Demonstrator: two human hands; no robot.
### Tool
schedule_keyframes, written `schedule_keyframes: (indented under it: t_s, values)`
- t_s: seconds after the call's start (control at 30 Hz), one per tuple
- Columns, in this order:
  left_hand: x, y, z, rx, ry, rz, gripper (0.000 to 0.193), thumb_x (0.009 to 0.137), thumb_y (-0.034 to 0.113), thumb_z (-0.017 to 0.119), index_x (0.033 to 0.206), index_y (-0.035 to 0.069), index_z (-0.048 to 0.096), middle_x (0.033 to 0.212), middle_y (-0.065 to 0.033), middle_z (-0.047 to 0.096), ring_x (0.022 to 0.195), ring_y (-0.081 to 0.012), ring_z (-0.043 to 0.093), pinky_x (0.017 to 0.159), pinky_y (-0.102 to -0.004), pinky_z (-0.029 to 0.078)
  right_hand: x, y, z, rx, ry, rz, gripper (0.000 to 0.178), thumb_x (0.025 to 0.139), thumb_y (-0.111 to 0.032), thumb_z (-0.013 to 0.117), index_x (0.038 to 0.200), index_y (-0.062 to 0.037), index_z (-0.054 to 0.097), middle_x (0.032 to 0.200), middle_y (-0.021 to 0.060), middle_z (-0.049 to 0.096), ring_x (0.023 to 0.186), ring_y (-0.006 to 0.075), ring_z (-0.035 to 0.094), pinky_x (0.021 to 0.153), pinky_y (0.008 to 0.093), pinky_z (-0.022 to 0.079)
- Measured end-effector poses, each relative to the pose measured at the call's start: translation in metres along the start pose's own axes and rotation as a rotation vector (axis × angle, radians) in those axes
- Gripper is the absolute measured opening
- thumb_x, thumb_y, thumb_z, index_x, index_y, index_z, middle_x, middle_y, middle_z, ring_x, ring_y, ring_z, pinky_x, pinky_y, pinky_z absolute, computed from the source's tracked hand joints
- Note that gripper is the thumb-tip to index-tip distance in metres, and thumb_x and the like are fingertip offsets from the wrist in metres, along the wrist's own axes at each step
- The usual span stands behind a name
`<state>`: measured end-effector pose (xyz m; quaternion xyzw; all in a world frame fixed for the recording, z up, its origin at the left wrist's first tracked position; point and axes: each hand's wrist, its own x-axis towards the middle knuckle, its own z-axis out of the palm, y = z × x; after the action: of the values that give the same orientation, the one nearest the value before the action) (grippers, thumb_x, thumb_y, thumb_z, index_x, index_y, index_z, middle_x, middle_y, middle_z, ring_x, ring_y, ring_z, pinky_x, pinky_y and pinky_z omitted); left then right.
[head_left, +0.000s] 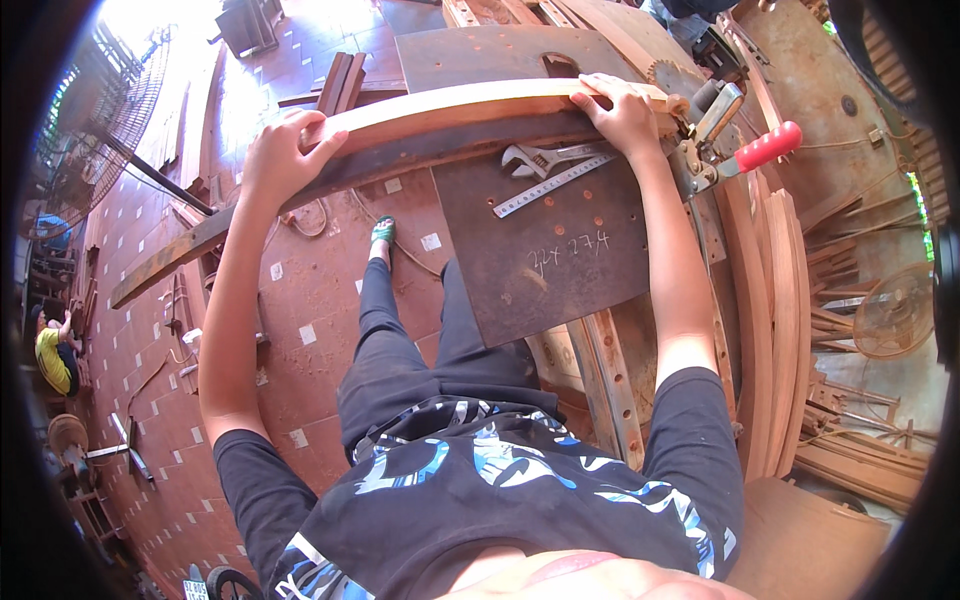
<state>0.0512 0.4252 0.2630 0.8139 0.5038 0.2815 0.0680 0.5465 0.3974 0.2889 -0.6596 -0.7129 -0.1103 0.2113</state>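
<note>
A long curved wooden board lies across the dark metal saw table, resting on a darker curved strip beneath it. My left hand grips the board's left part, fingers wrapped over its top edge. My right hand presses down on the board's right end, close to the round saw blade. Just right of that hand stands a toggle clamp with a red handle.
An adjustable wrench and a steel ruler lie on the table below the board. Curved wooden strips are stacked at the right. Another person in a yellow shirt crouches on the tiled floor far left. Fans stand at both sides.
</note>
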Motion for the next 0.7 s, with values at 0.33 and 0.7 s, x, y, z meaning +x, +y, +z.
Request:
schedule_keyframes:
  t_s: [0.33,0.7]
  values:
    - [-0.008,0.016,-0.007,0.025,0.014,-0.051,0.061,0.089,0.056,0.07,0.118,0.003,0.077,0.116,-0.0169,0.076,0.101,-0.0328,0.075,0.093,-0.0426,0.058,-0.001,0.0,-0.002,0.008,0.009,-0.005,0.062,0.089,-0.067,0.069,0.126,-0.0179,0.077,0.136,0.0068,0.071,0.132,0.0259,0.061,0.118,0.0438,0.038]
    - [-0.036,0.027,0.014,0.18,0.147,-0.029,0.069,0.098,0.058,0.061,0.133,-0.001,0.067,0.133,-0.0194,0.069,0.127,-0.0346,0.063,0.115,-0.0559,0.038,-0.002,-0.011,-0.008,-0.022,0.069,-0.075,0.047,0.093,-0.047,0.075,0.124,-0.0121,0.077,0.131,0.0116,0.072,0.127,0.0291,0.065,0.111,0.0411,0.048]
